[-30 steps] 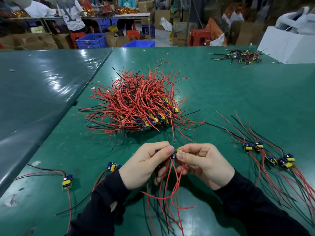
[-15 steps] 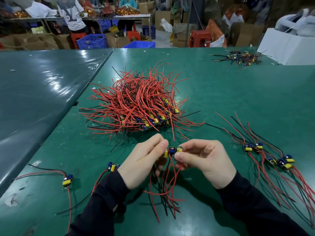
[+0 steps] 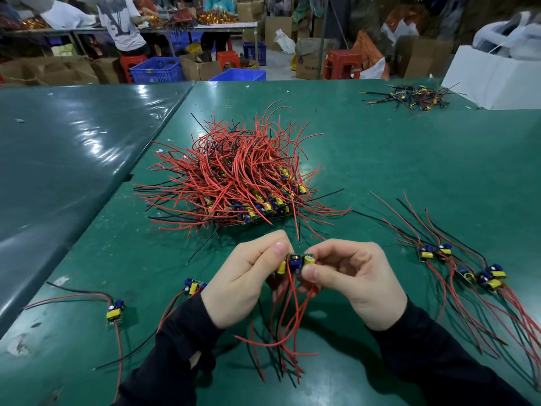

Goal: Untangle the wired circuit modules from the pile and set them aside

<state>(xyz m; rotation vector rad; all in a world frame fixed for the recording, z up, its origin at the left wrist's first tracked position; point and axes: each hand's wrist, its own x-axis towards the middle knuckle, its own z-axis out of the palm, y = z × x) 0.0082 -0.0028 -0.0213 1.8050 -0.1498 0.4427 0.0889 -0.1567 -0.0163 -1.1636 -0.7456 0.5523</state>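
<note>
From my head camera, my left hand and right hand meet just above the green table, near its front edge. Between them I hold a small clump of circuit modules: my left thumb presses on it from the left, my right thumb and forefinger pinch it from the right, and the other fingers of both hands curl underneath. Its red and black wires hang down between my wrists and fan out onto the table.

Directly beyond my hands sits the big pile, a mound of red and black leads with yellow and blue parts showing along its near edge; a few stray wires from it reach almost to my knuckles.

To my right lies a row of separated modules, their leads trailing toward me. To my left lie two single modules, one just beside my left wrist and one farther out. A smaller tangle sits at the far right, near a white box.
</note>
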